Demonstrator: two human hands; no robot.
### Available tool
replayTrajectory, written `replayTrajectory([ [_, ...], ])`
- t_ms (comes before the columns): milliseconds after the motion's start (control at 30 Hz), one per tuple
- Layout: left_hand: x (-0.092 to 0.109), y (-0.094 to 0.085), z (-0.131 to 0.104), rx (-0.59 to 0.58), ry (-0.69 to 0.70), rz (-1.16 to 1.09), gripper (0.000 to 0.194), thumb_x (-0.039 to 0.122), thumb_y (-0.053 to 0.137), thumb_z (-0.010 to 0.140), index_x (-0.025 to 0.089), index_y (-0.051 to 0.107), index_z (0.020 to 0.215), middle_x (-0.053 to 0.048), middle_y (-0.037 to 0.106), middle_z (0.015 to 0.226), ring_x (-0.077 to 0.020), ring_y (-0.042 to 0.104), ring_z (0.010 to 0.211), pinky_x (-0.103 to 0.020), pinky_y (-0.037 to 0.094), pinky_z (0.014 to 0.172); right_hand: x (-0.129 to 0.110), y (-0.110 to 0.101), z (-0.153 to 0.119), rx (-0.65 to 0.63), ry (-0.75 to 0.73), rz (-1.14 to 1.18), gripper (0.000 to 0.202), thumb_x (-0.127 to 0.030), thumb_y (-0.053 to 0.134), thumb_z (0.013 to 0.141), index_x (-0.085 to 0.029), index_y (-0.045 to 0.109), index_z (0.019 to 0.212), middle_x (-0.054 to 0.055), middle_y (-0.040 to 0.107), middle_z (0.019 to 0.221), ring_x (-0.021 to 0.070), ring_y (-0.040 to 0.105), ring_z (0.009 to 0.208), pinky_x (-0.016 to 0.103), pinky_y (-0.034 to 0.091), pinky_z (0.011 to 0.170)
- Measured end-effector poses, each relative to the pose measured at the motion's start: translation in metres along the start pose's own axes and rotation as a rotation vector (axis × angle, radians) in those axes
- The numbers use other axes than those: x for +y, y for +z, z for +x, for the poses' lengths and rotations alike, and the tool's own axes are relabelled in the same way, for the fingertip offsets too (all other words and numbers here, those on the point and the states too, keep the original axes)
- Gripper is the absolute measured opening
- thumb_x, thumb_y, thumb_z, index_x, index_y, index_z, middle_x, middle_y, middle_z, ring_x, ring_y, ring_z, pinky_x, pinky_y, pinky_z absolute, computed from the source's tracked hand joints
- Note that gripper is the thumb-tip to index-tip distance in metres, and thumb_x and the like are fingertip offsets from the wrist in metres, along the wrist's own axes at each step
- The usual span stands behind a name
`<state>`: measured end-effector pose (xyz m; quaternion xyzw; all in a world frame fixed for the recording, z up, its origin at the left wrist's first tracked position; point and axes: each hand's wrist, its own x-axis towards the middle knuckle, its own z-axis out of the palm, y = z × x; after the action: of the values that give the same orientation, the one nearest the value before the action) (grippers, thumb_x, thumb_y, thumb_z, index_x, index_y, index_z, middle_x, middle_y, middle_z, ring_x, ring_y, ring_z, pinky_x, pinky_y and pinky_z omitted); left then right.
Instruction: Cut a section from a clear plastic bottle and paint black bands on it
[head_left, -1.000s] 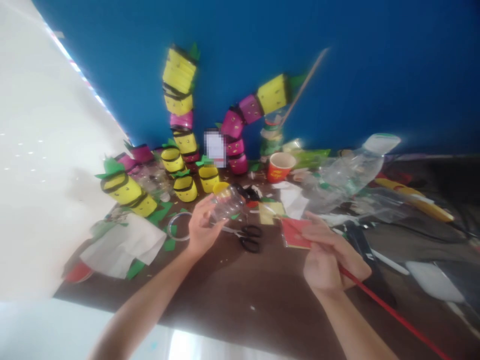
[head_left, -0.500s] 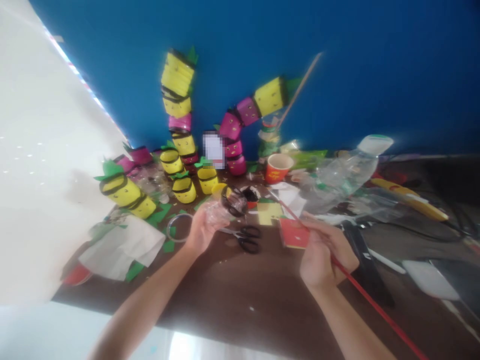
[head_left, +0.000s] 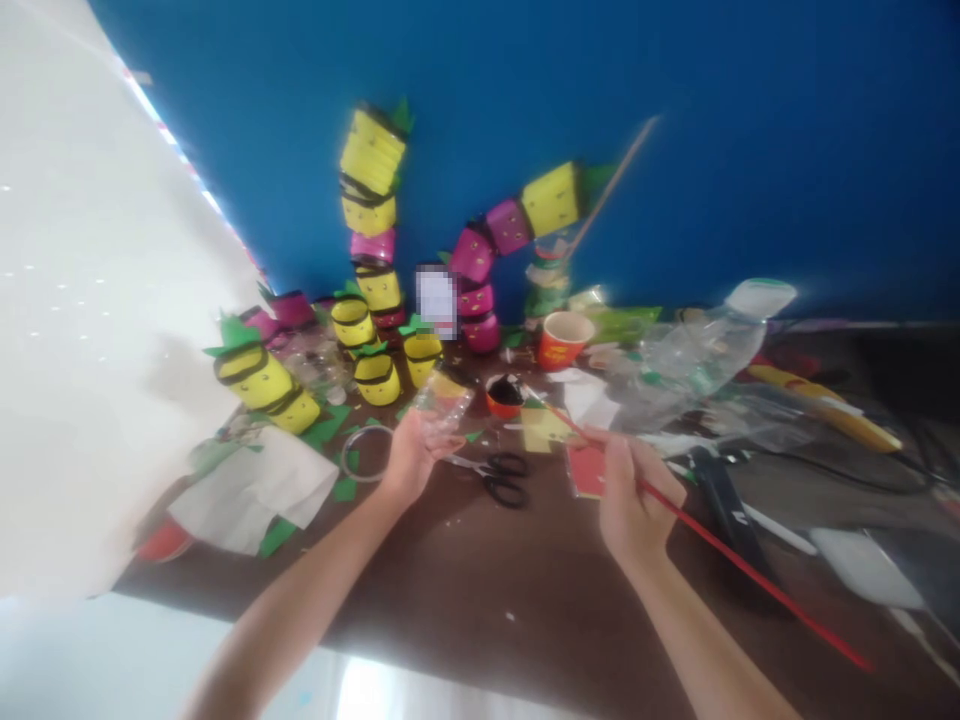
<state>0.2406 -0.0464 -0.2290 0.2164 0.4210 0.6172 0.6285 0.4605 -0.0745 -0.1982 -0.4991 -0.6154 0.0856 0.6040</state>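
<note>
My left hand (head_left: 411, 462) is closed around a clear plastic bottle piece (head_left: 448, 398) with a dark band along its upper rim. In my right hand (head_left: 637, 500) is a long red paintbrush (head_left: 739, 568), slanting up to the left. Its tip is beside a small red cup of black paint (head_left: 505, 396); I cannot tell whether it touches the paint. Black-handled scissors (head_left: 504, 478) lie on the brown table (head_left: 480, 600) between my hands. Red paper (head_left: 583, 468) and yellow paper (head_left: 544, 430) lie near my right hand, which partly covers the red one.
Yellow and magenta bottle-piece crafts (head_left: 377, 380) stand at the back, some stacked against the blue wall (head_left: 712, 130). An orange paper cup (head_left: 565, 338), a clear plastic bottle (head_left: 712, 340) and a black glue gun (head_left: 731, 530) are rightward. White cloth (head_left: 251, 490) and a tape roll (head_left: 367, 453) lie left.
My left hand has tilted the clear piece upright and away from the paint cup, which now shows fully. The brush in my right hand has shifted so its tip is beside the cup.
</note>
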Motion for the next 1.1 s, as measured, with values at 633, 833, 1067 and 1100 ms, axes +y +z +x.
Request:
replayTrajectory([
  [633, 0.013, -0.029, 0.008, -0.425, -0.555, -0.400, 0.046, 0.052, 0.036, 0.091, 0.014, 0.060, 0.082, 0.004, 0.041, 0.045, -0.0015, 0.021, 0.025, -0.013, 0.030, 0.027, 0.014, 0.004, 0.019, -0.096, 0.199, 0.100, 0.033, -0.043, 0.044, 0.091, -0.020, 0.061, 0.075, 0.003, 0.068, 0.070, 0.0173, 0.064, 0.068, 0.031, 0.049, 0.066],
  [833, 0.011, -0.022, 0.010, -0.360, -0.473, -0.399, 0.043, 0.042, 0.035, 0.094, 0.012, 0.057, 0.117, -0.004, 0.062, 0.064, -0.0065, 0.046, 0.040, -0.019, 0.050, 0.046, 0.020, 0.010, 0.045, -0.251, 0.097, -0.007, 0.025, -0.041, 0.046, 0.088, -0.021, 0.054, 0.075, 0.003, 0.064, 0.072, 0.0187, 0.062, 0.074, 0.033, 0.048, 0.071],
  [1067, 0.007, -0.011, 0.008, -0.322, -0.344, -0.478, 0.049, 0.046, 0.032, 0.095, 0.012, 0.053, 0.125, -0.012, 0.070, 0.102, -0.0200, 0.067, 0.086, -0.036, 0.052, 0.086, 0.018, 0.015, 0.068, -0.552, 0.010, -0.217, 0.017, -0.032, 0.046, 0.086, -0.022, 0.055, 0.078, 0.004, 0.064, 0.078, 0.0206, 0.060, 0.078, 0.033, 0.045, 0.070],
  [1100, 0.007, -0.011, 0.008, -0.322, -0.348, -0.459, 0.052, 0.047, 0.033, 0.094, 0.010, 0.053, 0.124, -0.014, 0.069, 0.102, -0.0221, 0.067, 0.089, -0.039, 0.051, 0.088, 0.020, 0.017, 0.069, -0.582, -0.013, -0.222, 0.016, -0.032, 0.046, 0.086, -0.022, 0.056, 0.077, 0.004, 0.065, 0.078, 0.0205, 0.060, 0.077, 0.033, 0.045, 0.070],
])
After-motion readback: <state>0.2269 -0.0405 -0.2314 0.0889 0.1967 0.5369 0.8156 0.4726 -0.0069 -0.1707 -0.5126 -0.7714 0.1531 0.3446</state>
